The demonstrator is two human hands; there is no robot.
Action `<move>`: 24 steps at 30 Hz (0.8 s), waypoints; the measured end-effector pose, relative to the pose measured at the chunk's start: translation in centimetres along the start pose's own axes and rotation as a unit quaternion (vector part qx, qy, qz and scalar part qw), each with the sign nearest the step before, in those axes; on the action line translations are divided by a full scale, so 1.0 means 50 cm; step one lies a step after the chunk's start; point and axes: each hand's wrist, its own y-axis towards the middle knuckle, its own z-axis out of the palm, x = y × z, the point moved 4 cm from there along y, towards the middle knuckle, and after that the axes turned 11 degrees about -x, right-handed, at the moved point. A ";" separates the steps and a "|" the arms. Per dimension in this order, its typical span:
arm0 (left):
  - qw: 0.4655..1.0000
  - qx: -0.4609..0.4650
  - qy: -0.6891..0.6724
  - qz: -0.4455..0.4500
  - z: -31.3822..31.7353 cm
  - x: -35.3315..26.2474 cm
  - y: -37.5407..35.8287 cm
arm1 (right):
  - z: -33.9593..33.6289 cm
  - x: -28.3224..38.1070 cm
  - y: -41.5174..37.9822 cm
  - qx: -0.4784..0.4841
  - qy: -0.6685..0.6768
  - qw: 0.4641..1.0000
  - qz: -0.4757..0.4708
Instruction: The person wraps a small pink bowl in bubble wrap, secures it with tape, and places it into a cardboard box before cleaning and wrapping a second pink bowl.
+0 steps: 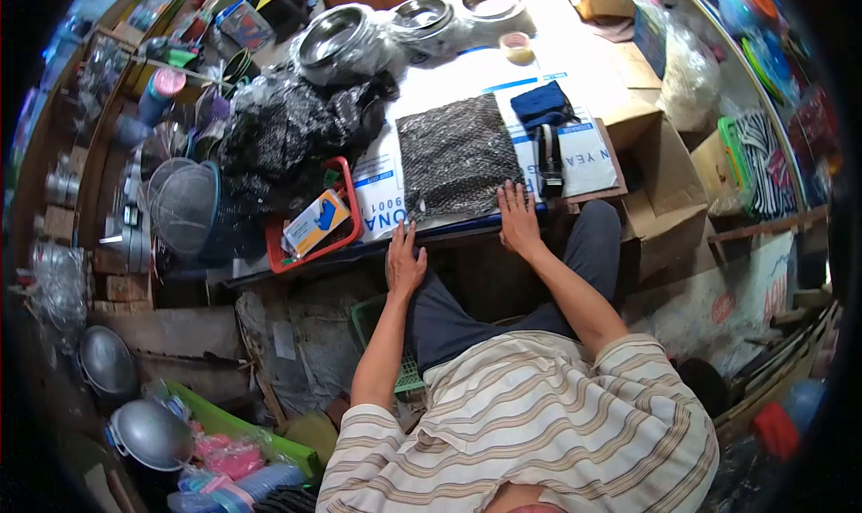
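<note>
A flat rectangular piece of black bubble wrap (458,154) lies before me on the white-and-blue printed table cover (377,194). My left hand (406,260) rests at the table's front edge by the wrap's lower left corner, fingers stretched out and holding nothing. At the lower right corner, my right hand (518,221) lies flat with its fingertips on the wrap. Just right of the wrap are a folded dark blue cloth (543,106) and a black, elongated tool (549,158) whose kind I cannot make out.
A red basket (355,221) holding a small printed box (316,224) stands left, beside heaped black bubble wrap (287,136). Plastic-wrapped metal bowls (334,37) and a small round tub (516,48) sit farther back. An opened cardboard box (664,172) is right.
</note>
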 end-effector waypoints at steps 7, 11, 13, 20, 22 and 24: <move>0.998 0.013 0.065 0.018 0.014 -0.044 0.003 | -0.055 0.009 0.022 -0.100 0.082 0.991 -0.018; 0.996 -0.019 0.085 0.008 0.016 -0.039 0.003 | -0.057 0.035 0.036 -0.070 0.124 0.988 -0.062; 0.997 -0.066 0.039 -0.026 0.002 -0.028 0.000 | -0.064 0.059 0.039 -0.059 0.114 0.989 -0.075; 0.923 -0.203 -0.181 -0.273 -0.081 0.096 -0.161 | -0.098 0.137 0.051 -0.063 0.191 0.972 -0.123; 0.897 -0.226 -0.193 -0.328 -0.051 0.168 -0.259 | -0.110 0.173 0.061 -0.048 0.210 0.965 -0.148; 0.846 -0.193 -0.199 -0.455 0.000 0.234 -0.380 | -0.115 0.223 0.068 -0.058 0.246 0.952 -0.173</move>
